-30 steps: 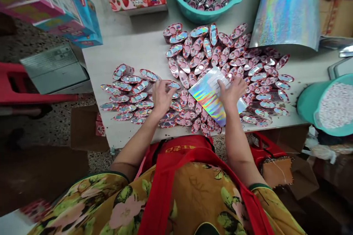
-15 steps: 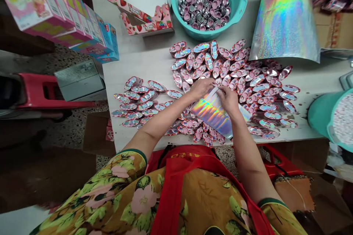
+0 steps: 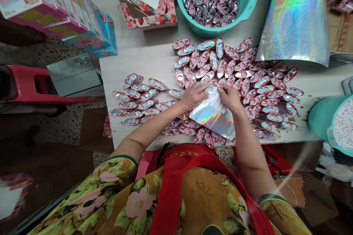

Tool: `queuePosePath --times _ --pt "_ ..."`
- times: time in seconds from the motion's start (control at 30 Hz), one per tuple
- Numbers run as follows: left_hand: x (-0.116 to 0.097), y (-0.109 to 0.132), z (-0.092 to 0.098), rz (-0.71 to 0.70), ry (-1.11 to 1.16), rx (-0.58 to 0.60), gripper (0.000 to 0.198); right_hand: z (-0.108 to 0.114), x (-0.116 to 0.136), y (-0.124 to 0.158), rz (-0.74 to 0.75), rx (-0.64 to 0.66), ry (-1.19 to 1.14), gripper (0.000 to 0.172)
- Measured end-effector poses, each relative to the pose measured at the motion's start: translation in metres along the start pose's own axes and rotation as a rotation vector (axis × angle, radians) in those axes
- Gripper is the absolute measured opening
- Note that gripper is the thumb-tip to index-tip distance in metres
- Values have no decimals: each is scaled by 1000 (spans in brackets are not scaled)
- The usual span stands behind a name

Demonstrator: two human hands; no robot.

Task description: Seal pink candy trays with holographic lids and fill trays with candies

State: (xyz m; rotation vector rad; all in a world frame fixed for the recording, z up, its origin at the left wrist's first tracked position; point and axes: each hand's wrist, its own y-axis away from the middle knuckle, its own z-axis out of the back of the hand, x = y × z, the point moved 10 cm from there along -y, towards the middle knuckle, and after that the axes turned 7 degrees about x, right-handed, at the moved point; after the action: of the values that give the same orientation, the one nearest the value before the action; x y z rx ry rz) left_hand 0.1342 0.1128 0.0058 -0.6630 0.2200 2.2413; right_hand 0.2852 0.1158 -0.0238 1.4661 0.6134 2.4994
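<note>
A small holographic foil sheet (image 3: 213,116) lies on top of the boat-shaped pink and silver cups (image 3: 248,88) spread over the white table (image 3: 143,62). My left hand (image 3: 193,96) rests on the sheet's upper left corner, fingers curled onto it. My right hand (image 3: 230,97) pinches the sheet's upper edge, where white backing shows. More of the sealed cups (image 3: 138,97) lie in a group to the left of my hands.
A teal basin (image 3: 249,3) of small round cups stands at the back. A large holographic roll (image 3: 298,18) lies at the back right. A second teal tub (image 3: 322,117) sits at right. Strawberry-printed carton (image 3: 149,16) and stacked pink and blue boxes (image 3: 63,11) are at left.
My left hand moved right from the left group of cups to the foil sheet. Both hands now meet at the sheet's upper edge, which has lifted and shows white.
</note>
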Motion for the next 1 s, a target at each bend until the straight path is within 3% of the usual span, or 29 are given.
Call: queuePosePath --times 0.13,0.27,0.33,0.4,0.5,0.63,0.73,0.9,1.0 --pt "26 -5 15 148 31 -97 33 -2 4 -1 15 11 60 21" --pt "92 14 47 511 66 -337 38 0 2 0 25 -5 101 22" --pt "121 31 53 647 90 -428 45 -3 1 -1 31 -6 120 22" --pt "139 38 47 694 143 -410 54 -7 2 -1 35 4 142 25" --pt "153 39 33 727 218 -281 59 -6 2 2 19 21 231 34" --pt "146 38 32 691 92 13 46 21 -21 23 -62 92 390 57" --pt "126 37 36 532 -44 251 44 51 -57 50 -174 152 503 52" --pt "82 29 42 294 -181 282 38 75 -106 87 -301 184 537 20" --pt "55 22 29 134 -241 319 35 74 -112 96 -274 121 353 22"
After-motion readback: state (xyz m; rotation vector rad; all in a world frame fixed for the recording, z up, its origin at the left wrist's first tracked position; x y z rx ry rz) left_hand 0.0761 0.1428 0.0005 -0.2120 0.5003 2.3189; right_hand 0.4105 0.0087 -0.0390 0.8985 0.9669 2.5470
